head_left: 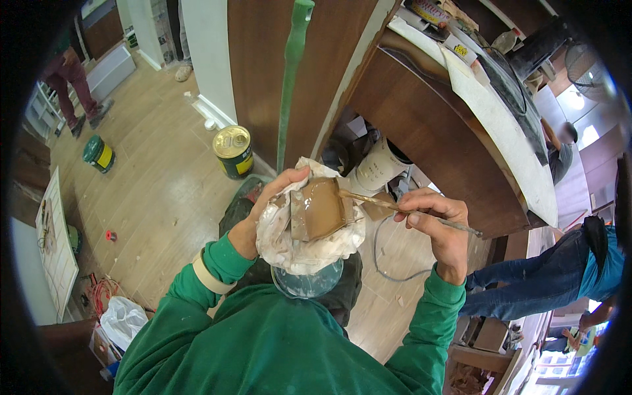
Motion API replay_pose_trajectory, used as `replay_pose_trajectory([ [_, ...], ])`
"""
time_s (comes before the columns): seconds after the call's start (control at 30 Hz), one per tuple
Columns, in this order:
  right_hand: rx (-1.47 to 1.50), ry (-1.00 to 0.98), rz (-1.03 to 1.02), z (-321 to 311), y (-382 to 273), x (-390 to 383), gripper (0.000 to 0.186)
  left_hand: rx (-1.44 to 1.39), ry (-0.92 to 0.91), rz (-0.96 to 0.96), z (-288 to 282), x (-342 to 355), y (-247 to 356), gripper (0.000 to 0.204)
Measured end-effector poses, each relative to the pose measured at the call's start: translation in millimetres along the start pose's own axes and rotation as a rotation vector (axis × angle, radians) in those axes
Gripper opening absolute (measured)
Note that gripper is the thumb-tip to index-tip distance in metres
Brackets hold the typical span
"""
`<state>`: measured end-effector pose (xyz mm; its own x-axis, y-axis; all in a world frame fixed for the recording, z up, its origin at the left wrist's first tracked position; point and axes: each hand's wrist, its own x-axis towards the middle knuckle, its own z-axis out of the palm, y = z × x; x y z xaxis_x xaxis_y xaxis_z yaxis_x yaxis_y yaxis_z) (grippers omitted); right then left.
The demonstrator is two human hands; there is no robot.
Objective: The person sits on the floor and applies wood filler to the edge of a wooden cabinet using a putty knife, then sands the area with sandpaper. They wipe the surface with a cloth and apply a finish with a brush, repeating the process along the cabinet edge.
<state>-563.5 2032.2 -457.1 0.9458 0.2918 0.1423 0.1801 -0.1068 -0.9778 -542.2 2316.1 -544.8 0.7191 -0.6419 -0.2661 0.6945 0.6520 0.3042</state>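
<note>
Near the middle, my left hand [266, 204] is closed around a crumpled white cloth [273, 240] and the side of a squarish open container [301, 214] of glossy brown liquid, like paint or stain. My right hand [434, 224] pinches a thin, brown-stained stick [375, 201] between thumb and fingers. The stick's far end meets the brown liquid at the container's edge; whether it has bristles is hidden. Just below the cloth, a greenish tub [308, 282] shows between my legs.
A lidded paint can [233, 151] stands ahead on the wood-look floor, left of a brown panel [260, 72]. A green pole [291, 79] rises before it. White buckets [378, 164] sit under a curved brown counter [441, 125]. People stand at right [526, 280] and far left [69, 92].
</note>
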Motion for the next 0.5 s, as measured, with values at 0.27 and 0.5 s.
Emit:
replay_pose_trajectory([
  [0.27, -0.028, -0.049, -0.035, -1, 5, 2, 0.020, 0.057, -0.023, 0.091, 6, 0, 5, 0.051],
  [0.5, 0.165, 0.130, -0.370, -3, -19, 36, 0.022, -0.038, -0.148, 0.201, -3, -19, 32, 0.070],
])
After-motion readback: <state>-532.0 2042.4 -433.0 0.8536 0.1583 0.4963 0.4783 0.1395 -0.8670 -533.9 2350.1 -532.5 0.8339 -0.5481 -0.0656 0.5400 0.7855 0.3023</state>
